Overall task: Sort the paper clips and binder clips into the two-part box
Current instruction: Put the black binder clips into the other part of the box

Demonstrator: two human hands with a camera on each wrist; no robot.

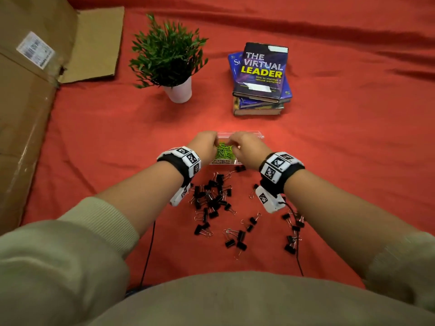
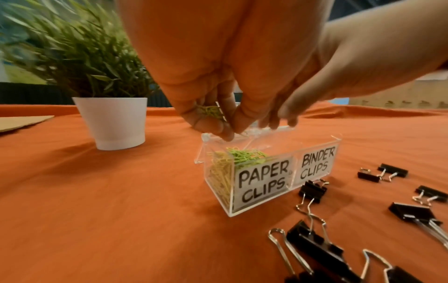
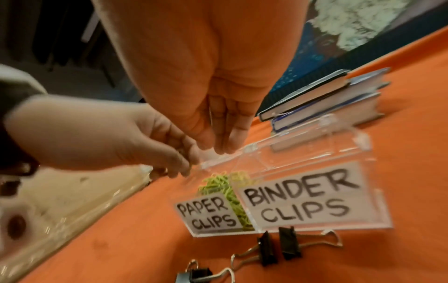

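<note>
The left hand (image 2: pixel 206 107) is grasping a bunch of green paper clips (image 2: pixel 210 112) above the clear box (image 2: pixel 264 181) (left compartment, labelled PAPER CLIPS). The right hand (image 3: pixel 218 114) is hanging over the box's back edge, fingers straight, apparently holding nothing. Binder clips (image 1: pixel 211 201) are lying scattered on the red cloth (image 1: pixel 353 149) just beside the box.

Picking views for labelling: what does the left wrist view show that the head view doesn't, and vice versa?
Left wrist only: the left hand holds a bunch of yellow-green paper clips in its curled fingers, and the handwritten BINDER CLIPS label fronts a compartment with no clips visible in it.

Head only: the stack of hardcover books, the brown cardboard box, and the full scatter of black binder clips.

Both: the clear two-part acrylic box with paper clips in its left part, the right hand at the box, the potted green plant, the orange cloth.
</note>
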